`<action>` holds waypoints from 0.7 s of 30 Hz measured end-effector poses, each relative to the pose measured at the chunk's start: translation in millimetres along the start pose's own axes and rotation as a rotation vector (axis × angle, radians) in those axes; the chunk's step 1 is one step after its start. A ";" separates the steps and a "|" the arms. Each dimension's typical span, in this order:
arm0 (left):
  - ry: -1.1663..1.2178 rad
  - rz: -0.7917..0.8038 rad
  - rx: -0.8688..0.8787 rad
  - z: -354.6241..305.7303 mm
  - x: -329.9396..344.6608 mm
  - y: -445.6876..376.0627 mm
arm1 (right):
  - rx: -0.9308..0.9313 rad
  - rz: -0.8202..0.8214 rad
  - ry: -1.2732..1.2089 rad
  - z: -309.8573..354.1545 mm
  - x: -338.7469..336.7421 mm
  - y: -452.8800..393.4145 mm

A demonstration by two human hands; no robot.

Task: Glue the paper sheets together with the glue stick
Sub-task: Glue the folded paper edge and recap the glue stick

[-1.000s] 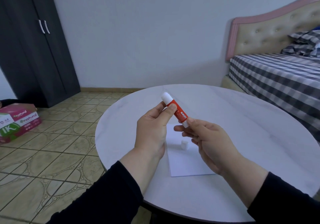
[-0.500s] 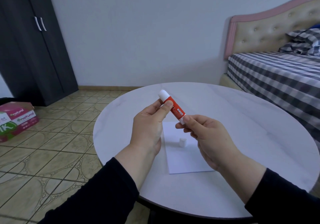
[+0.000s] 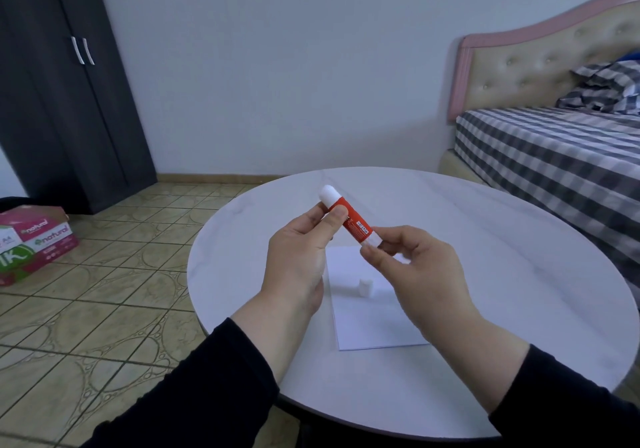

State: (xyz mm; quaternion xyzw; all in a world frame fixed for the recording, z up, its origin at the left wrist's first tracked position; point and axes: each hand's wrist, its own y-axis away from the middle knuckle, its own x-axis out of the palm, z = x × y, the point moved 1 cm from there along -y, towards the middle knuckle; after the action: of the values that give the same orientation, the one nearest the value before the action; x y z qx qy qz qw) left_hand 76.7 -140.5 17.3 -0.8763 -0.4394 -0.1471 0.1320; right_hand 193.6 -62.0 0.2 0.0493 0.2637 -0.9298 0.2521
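A red glue stick (image 3: 353,225) with white ends is held tilted in the air above the round white table (image 3: 519,274). My left hand (image 3: 299,257) pinches its red barrel near the upper white end. My right hand (image 3: 420,274) grips the lower white end with its fingertips. White paper sheets (image 3: 367,323) lie flat on the table under my hands, partly hidden by them. A small white cap (image 3: 365,287) stands on the paper.
A bed (image 3: 554,156) with a checked cover and padded headboard stands at the right, close to the table. A dark wardrobe (image 3: 65,84) is at the far left. Pink and green paper boxes (image 3: 34,243) sit on the tiled floor.
Both hands and the glue stick keep nearly the same pose. My right fingertips have shifted slightly on the lower end. The view has drifted a little.
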 end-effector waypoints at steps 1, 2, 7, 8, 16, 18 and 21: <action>-0.003 0.005 0.001 0.6 1.1 1.0 | -0.188 -0.086 0.250 -0.6 -0.6 1.1; -0.003 0.011 0.001 1.0 1.9 1.7 | -0.346 -0.144 0.420 -2.4 0.2 2.8; 0.014 0.025 0.002 -1.2 0.6 1.2 | -0.050 0.018 -0.049 0.9 0.4 3.5; 0.010 0.028 0.004 -1.8 -0.3 0.6 | 0.044 0.071 -0.169 1.5 0.2 1.4; -0.014 0.068 -0.012 3.3 2.2 3.8 | -0.603 -0.254 0.624 -10.1 -2.5 0.2; -0.004 0.071 -0.017 3.2 2.6 3.8 | -0.661 -0.245 0.622 -10.7 -4.9 0.3; 0.000 0.065 -0.015 0.3 0.5 0.7 | -0.274 0.007 0.214 2.9 -7.0 0.9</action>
State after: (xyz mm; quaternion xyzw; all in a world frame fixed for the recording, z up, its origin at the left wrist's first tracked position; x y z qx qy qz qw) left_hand 77.6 -140.4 17.2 -0.8911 -0.4095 -0.1461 0.1300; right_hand 200.3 -61.1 3.8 0.1140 0.4132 -0.8737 0.2300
